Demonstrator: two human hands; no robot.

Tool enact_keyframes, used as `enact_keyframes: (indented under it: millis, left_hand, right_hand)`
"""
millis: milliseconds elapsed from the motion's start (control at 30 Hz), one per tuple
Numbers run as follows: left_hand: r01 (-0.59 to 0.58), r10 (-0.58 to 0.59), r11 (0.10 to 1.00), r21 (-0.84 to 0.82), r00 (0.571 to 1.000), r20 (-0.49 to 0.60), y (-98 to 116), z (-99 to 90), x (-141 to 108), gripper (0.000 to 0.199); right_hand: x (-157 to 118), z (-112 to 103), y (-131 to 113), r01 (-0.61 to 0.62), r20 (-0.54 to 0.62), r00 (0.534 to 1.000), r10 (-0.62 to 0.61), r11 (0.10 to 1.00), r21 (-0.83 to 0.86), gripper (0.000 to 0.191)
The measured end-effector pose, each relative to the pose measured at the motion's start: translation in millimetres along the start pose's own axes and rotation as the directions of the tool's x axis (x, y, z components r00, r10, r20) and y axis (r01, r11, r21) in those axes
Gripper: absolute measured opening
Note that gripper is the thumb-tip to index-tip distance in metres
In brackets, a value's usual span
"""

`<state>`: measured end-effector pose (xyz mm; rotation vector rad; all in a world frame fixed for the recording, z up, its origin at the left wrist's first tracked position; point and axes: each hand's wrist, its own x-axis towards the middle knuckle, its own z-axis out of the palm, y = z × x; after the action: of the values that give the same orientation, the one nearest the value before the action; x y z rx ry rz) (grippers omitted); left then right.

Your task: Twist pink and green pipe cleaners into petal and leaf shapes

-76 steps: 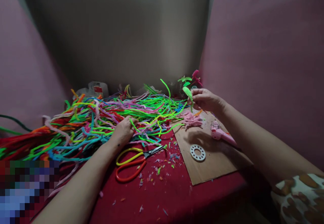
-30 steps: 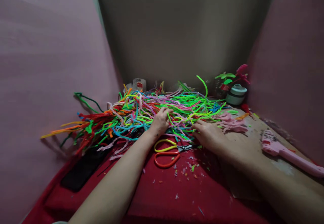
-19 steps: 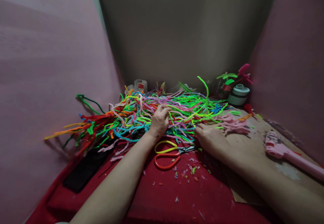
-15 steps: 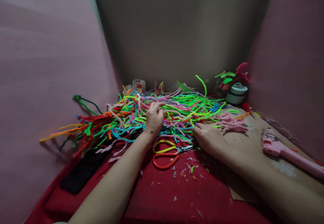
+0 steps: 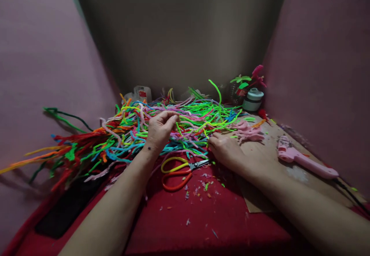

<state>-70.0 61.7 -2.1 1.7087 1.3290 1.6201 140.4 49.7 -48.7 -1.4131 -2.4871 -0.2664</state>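
pipe cleaners (image 5: pixel 202 114) beneath left hand (image 5: pixel 160 131), narrow, and right hand (image 5: pixel 227 149), grip unclear; scissors (image 5: pixel 192 166) near both

At the center of the frame, the left hand (image 5: pixel 160 130) and right hand (image 5: pixel 224 148) touch colorful pipe cleaners (image 5: pixel 185 119) above open scissors (image 5: pixel 180 173).

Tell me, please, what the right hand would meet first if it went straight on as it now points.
The right hand would probably meet the fuzzy stems beside its fingertips, though depth is unclear.
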Motion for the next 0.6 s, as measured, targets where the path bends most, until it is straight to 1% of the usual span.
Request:
enact_keyframes:
  millis: [67, 100, 167, 200, 233, 267, 300, 367, 400, 433, 500, 600]
  left_hand:
    - [-0.034, 0.022, 0.997, 0.075, 0.987, 0.157, 6, 2.9, -5, 0.016]
    - [-0.079, 0.048, 0.99, 0.119, 0.969, 0.242, 7, 4.9, -7, 0.015]
    - [-0.222, 0.119, 0.951, 0.214, 0.904, 0.41, 6, 10.0, -12, 0.015]
    - [-0.306, 0.145, 0.911, 0.276, 0.865, 0.481, 5, 13.0, -15, 0.017]
    - [-0.387, 0.155, 0.852, 0.352, 0.829, 0.537, 2, 16.1, -17, 0.019]
    - [-0.457, 0.144, 0.773, 0.44, 0.802, 0.58, 0, 19.2, -20, 0.02]
    - [-0.51, 0.119, 0.679, 0.529, 0.787, 0.606, -3, 21.9, -22, 0.021]
    - [-0.566, 0.061, 0.499, 0.657, 0.779, 0.625, -7, 25.8, -25, 0.019]
    - [-0.578, 0.045, 0.435, 0.69, 0.78, 0.625, -8, 26.9, -26, 0.021]
    - [-0.58, 0.037, 0.394, 0.712, 0.785, 0.619, -9, 27.3, -26, 0.024]
    - [-0.567, 0.041, 0.371, 0.735, 0.801, 0.597, -11, 27.2, -26, 0.027]
    - [-0.548, 0.042, 0.395, 0.738, 0.813, 0.581, -16, 26.6, -24, 0.024]
  right_hand:
    - [-1, -1, 0, -0.008, -0.032, 0.999, 0.008, 1.0, 0.001, 0.022]
    - [-1, -1, 0, -0.011, -0.05, 0.999, 0.011, 1.0, 0.004, 0.023]
    - [-2, -1, -1, -0.014, -0.09, 0.996, 0.015, 1.0, 0.01, 0.023]
    - [-2, -2, -1, -0.018, -0.117, 0.993, 0.019, 1.0, 0.012, 0.024]
    - [-2, -2, -2, -0.016, -0.145, 0.989, 0.018, 1.0, 0.014, 0.024]
    - [-3, -2, -3, -0.01, -0.176, 0.984, 0.013, 1.0, 0.016, 0.024]
    - [-3, -3, -3, 0.003, -0.208, 0.978, 0.001, 1.0, 0.018, 0.024]
    - [-3, -4, -3, 0.047, -0.281, 0.959, -0.041, 0.999, 0.012, 0.024]
    - [-3, -5, -3, 0.076, -0.322, 0.944, -0.071, 0.997, 0.003, 0.024]
    - [-3, -6, -3, 0.108, -0.364, 0.926, -0.104, 0.994, -0.011, 0.025]
    - [-3, -11, -3, 0.163, -0.453, 0.876, -0.169, 0.985, -0.052, 0.025]
    - [-4, -21, -1, 0.206, -0.544, 0.809, -0.225, 0.974, -0.097, 0.023]
